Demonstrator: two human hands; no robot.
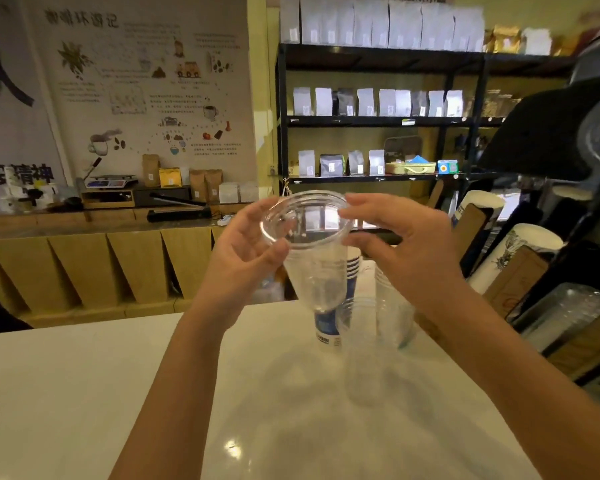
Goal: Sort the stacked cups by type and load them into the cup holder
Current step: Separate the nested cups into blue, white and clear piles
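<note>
White bench (84,393) in the foreground, with a clear cup stack (374,327) standing on it; all positions below are given relative to this stack. Directly above and slightly left of it, a clear plastic cup (309,258) is held upright in the air, mouth toward the camera. The left hand (246,251) cradles its wall and rim with curled fingers; the right hand (399,244) has thumb and fingers arched around the opposite rim, so both are grasping the cup. Just behind the stack, touching or nearly so, stands a blue-and-white paper cup stack (329,323). To the right of the stack, the cup holder (520,258) shows tubes already carrying white cups. Far behind, shelving (378,119) with bags. Recommended technique, as a judgement: grip lightly at the rim to avoid crushing the thin wall, nest it squarely on the clear stack, and keep paper cups separate
</note>
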